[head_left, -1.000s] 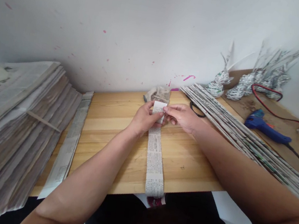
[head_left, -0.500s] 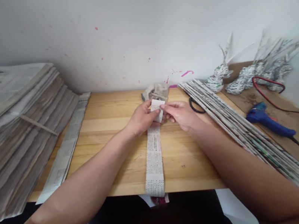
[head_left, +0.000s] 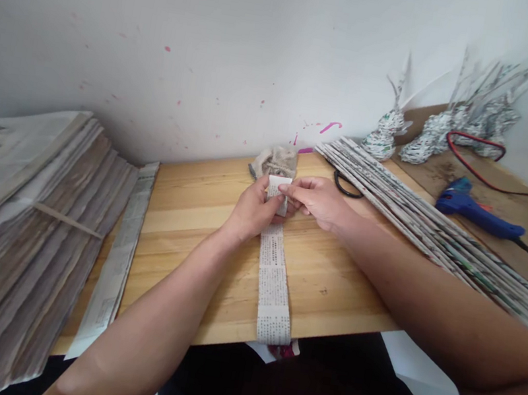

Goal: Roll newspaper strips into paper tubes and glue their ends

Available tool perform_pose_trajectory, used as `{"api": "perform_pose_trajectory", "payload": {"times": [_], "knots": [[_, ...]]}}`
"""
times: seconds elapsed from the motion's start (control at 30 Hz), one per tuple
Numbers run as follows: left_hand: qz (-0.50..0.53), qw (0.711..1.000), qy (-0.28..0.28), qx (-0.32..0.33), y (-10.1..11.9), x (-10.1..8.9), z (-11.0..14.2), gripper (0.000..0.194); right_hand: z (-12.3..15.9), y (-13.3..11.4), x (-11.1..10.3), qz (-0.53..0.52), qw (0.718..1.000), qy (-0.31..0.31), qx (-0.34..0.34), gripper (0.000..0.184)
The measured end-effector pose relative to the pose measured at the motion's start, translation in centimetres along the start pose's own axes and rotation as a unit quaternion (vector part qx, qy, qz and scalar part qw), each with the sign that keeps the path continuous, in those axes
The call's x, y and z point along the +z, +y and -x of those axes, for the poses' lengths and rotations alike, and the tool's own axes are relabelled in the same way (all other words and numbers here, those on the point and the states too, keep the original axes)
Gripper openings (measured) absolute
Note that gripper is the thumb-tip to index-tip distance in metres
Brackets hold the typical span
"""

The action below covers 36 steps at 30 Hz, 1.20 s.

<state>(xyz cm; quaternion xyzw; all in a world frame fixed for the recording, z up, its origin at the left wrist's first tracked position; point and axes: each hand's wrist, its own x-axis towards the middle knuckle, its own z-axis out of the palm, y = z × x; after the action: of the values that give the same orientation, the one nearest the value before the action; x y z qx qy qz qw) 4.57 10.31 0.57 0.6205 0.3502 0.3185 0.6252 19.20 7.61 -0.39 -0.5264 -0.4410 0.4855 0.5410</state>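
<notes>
A long, narrow newspaper strip runs down the wooden table from my hands to the front edge. Its far end is raised and folded back toward me between my fingers. My left hand grips this end from the left, thumb in front and fingers behind. From the right, my right hand pinches the same end near its top with thumb and forefinger. Just behind the strip's end lies a crumpled beige cloth. My fingers behind the paper are partly hidden.
A bound stack of newspaper and a folded sheet lie left. At right are rolled paper sticks, a blue glue gun with its cord, and woven paper figures against the wall.
My right thumb and forefinger have shifted slightly left across the top of the newspaper strip. My left hand keeps its hold in nearly the same place.
</notes>
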Motion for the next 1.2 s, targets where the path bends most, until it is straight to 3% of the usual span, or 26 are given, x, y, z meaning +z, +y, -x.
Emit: {"api": "perform_pose_trajectory", "payload": {"times": [0.27, 0.7, 1.0, 1.2], "knots": [[0.01, 1.0, 0.003, -0.025, 0.5, -0.4, 0.1, 0.033, -0.2, -0.4, -1.0, 0.0, 0.998, -0.052, -0.03, 0.029], [0.0, 0.998, -0.034, -0.045, 0.4, -0.3, 0.2, 0.028, -0.2, -0.6, -0.7, -0.015, 1.0, 0.003, -0.011, 0.025], [0.003, 0.999, -0.029, -0.044, 0.3, -0.4, 0.2, 0.027, -0.3, -0.7, -0.9, 0.005, 1.0, -0.004, -0.02, 0.028], [0.035, 0.998, -0.002, -0.05, 0.8, -0.3, 0.3, 0.024, -0.2, -0.8, -1.3, 0.013, 0.999, -0.042, 0.006, 0.028]]}}
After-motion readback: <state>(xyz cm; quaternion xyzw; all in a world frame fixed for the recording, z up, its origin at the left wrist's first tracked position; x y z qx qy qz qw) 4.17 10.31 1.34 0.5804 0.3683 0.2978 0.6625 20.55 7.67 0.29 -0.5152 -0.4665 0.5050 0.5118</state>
